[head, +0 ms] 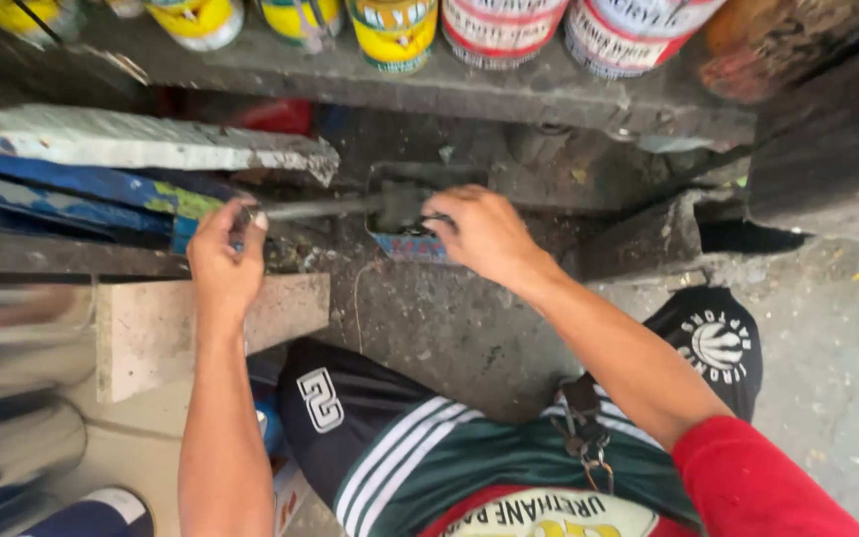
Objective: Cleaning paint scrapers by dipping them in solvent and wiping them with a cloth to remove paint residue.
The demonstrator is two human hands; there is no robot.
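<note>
Closest to the lens, a red sleeve (748, 477) and dark shorts with white stripes (400, 457) are seen, with a bunch of keys (584, 438) clipped at the waist. Further out, a grey metal rod (315, 209) is gripped at its near end by the left hand (223, 261), fingers wrapped fully round it, so that hand is closed tight on the rod. From that grip the rod runs off to the right, roughly level, into a dark blocky metal piece (400, 204), and that piece is covered from the right side by the right hand (484, 234); the fingers are curled over it, but how firmly it's clamped can't really be made out. Just under the right hand a small bluish-red patch (410, 247) is seen on the gritty concrete floor (429, 318). Below the left-hand grip a pale stone slab (151, 333) is laid flat, and to the left of it painted blue boards (62, 194) are stacked under a chipped white board (141, 144). Well beyond both hands, a row of paint cans (494, 30) is lined up on a concrete ledge (400, 85).
</note>
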